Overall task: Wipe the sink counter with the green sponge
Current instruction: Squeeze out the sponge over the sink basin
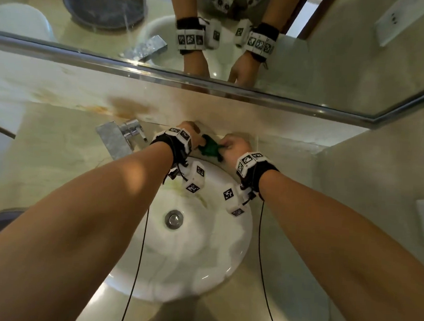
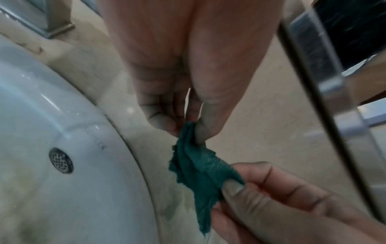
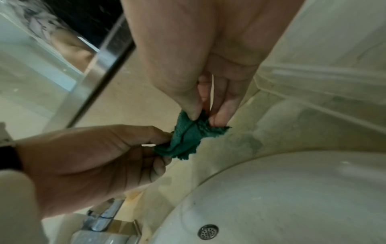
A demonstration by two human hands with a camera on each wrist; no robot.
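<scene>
Behind the basin, on the back strip of counter: both hands meet over one green sponge.
Green sponge (image 1: 209,148): one, thin, crumpled and ragged at the edges, stretched between the two hands just above the counter behind the sink rim; whether it touches the counter cannot be told.
Left hand (image 1: 188,133): one, thumb and fingers pinching one end of the sponge, the other fingers curled in; the left wrist view shows the cloth-like corner caught at the fingertips (image 2: 165,123).
Right hand (image 1: 234,146): one, thumb and fingers pinching the opposite end, clear in the right wrist view at the thumb tip.
Wrist bands: two, one on each forearm, black with white marker tiles; a white marker block and a thin black cable hang from each.
Sink (image 1: 241,239): one, round, white, set into the counter, with streaky yellowish marks on its wall.
Drain (image 1: 174,218): one metal plug at the bottom; one small perforated overflow (image 2: 61,160) sits higher on the wall.
Tap (image 1: 123,136): one chrome mixer with a flat spout, left of the hands.
Counter (image 1: 57,156): pale glossy stone, cream with faint veining; brownish stains (image 1: 128,107) on the upstand behind the tap, a dull smear near the sponge.
Mirror (image 1: 335,68): one, metal-framed, above the upstand, reflecting both forearms, the tap and a dark round basin.
Room: pale tiled walls; one white plate (image 1: 393,26) on the right wall.
</scene>
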